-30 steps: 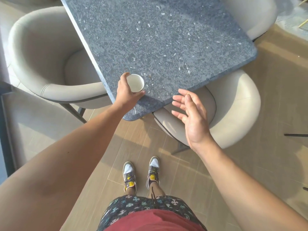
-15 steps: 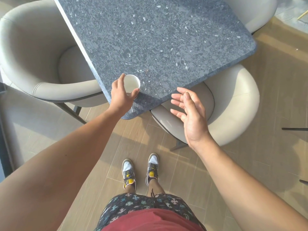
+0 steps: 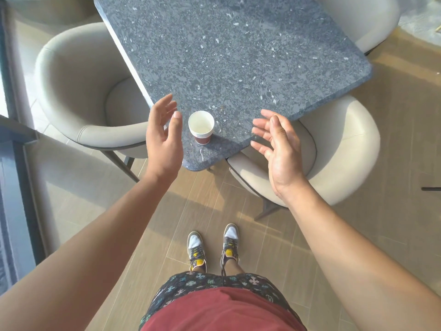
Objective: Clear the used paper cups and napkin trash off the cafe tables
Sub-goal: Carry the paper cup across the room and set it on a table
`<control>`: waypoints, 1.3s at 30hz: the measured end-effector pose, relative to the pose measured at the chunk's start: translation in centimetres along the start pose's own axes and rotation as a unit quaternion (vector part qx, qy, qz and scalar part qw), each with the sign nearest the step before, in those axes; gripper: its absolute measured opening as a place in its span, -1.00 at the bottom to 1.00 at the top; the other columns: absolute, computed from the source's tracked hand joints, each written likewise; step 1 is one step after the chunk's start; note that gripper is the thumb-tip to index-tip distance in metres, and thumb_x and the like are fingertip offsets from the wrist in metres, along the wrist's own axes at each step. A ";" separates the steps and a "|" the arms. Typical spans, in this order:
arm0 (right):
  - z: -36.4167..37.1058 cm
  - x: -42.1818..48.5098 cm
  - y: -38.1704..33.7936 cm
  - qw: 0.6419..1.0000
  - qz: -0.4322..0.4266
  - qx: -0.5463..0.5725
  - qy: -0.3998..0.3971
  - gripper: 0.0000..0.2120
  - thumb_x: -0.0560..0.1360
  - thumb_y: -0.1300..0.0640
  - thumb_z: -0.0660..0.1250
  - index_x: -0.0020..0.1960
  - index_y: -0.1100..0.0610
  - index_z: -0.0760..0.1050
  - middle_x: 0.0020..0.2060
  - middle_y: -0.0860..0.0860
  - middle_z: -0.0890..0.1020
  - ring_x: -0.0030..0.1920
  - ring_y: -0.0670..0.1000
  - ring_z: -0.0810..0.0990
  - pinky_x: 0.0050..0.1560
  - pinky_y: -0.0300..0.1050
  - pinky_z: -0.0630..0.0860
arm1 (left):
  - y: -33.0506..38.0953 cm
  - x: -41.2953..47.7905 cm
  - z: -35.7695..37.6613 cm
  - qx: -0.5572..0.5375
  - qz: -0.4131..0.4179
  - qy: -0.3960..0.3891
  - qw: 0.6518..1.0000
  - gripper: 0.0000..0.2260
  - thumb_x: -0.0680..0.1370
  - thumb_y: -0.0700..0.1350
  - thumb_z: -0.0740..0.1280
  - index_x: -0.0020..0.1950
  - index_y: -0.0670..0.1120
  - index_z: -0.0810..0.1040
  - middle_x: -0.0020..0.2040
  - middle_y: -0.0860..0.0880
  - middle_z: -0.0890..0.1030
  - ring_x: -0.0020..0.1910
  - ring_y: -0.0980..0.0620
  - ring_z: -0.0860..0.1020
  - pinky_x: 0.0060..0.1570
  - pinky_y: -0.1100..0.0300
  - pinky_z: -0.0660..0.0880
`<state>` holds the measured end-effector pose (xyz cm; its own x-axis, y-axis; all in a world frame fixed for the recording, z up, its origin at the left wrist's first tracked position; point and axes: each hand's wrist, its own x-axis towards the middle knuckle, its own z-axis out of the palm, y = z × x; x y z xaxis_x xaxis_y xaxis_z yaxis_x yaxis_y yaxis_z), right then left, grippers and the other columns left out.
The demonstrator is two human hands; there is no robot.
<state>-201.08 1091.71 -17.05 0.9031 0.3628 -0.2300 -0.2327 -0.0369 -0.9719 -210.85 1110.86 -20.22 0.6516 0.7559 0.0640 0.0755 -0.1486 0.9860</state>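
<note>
Paper cup (image 3: 201, 126): upright on the table (image 3: 238, 56), close to the near rounded corner, set in a little from both edges. White inside, white band at the rim, dark reddish-brown lower wall. No way to tell if any liquid is left.

Left hand (image 3: 163, 137): just left of the cup, not touching it. Fingers spread and relaxed, thumb nearest the cup, palm turned right toward it. Holding nothing. Hovering over the table's left edge.

Right hand (image 3: 279, 149): right of the cup, farther off than the left hand, clear gap. Fingers loosely spread, slightly bent, palm turned left. Holding nothing. Hovering over the table's near-right edge and the seat below.

Cup between the two hands, palms facing each other.

Around: pale padded chair (image 3: 78, 91) left of the table, second chair (image 3: 346, 151) tucked under the near-right edge, third chair (image 3: 362, 17) at top right, partly cut off. Wood-look floor (image 3: 405, 115). Lower down: grey-and-yellow sneakers (image 3: 196, 249), patterned shorts (image 3: 207, 285), red shirt (image 3: 222, 311).
</note>
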 end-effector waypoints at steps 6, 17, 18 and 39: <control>-0.2 -2.7 -1.0 0.999 -0.026 0.011 0.030 -0.67 0.58 -0.15 0.19 0.25 -0.06 0.55 0.14 -0.01 0.66 0.15 -0.04 0.61 0.26 0.10 0.56 | 2.5 -3.8 -3.1 -0.031 0.030 0.010 0.999 -0.73 0.68 -0.02 0.19 0.35 -0.05 0.49 0.29 -0.04 0.61 0.33 -0.06 0.58 0.39 -0.24 0.46; -6.1 -12.9 -1.3 0.980 -0.083 0.032 0.176 -0.72 0.60 -0.16 0.22 0.21 -0.12 0.58 0.16 -0.03 0.66 0.19 -0.04 0.63 0.32 0.16 0.55 | 8.0 -9.9 0.5 -0.114 0.061 -0.164 0.978 -0.77 0.66 -0.01 0.18 0.26 0.07 0.53 0.30 -0.12 0.59 0.35 -0.13 0.56 0.34 -0.08 0.52; -7.0 -14.0 -1.2 0.976 -0.087 0.035 0.196 -0.70 0.58 -0.20 0.25 0.21 -0.13 0.59 0.17 -0.03 0.67 0.21 -0.03 0.63 0.32 0.15 0.57 | 8.4 -10.8 1.2 -0.115 0.067 -0.182 0.974 -0.77 0.66 0.00 0.17 0.26 0.08 0.54 0.30 -0.13 0.59 0.35 -0.14 0.56 0.34 -0.09 0.51; -30.5 -57.0 4.1 0.818 -0.138 0.082 0.553 -0.71 0.61 -0.14 0.22 0.24 -0.11 0.59 0.24 0.00 0.66 0.26 -0.04 0.64 0.29 -0.02 0.58 | 15.1 -51.5 15.7 -0.156 0.115 -0.577 0.794 -0.70 0.69 -0.08 0.14 0.34 -0.12 0.54 0.27 0.05 0.61 0.37 0.02 0.56 0.41 -0.11 0.49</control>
<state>-242.44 1042.46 -9.48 0.6822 -0.7311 0.0040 0.0719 0.0616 -0.9955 -231.44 1059.72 -11.03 0.8923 -0.3812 0.2419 -0.2187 0.1038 0.9703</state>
